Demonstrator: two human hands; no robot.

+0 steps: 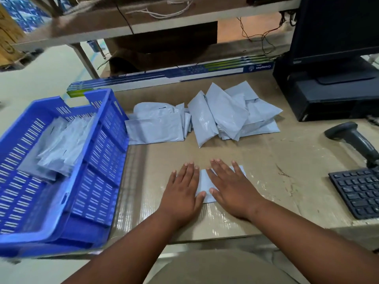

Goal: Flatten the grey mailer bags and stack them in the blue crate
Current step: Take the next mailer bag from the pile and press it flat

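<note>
Hands flat on table [266, 148], palms down. L hand [182, 189] and R hand [231, 187] press one grey mailer bag [203, 181] between them, fingers straight, slightly spread, gripping nothing. Bag lies on cardboard top near front edge. Behind it, pile of crumpled mailer bags [207, 117], not yet flattened, approx. centre of table. Blue crate [102, 160] at left, tilted, w/ few flattened bags [59, 144] inside. Keyboard [356, 191] and scanner [352, 138] at right, monitor [336, 27] behind.
</note>
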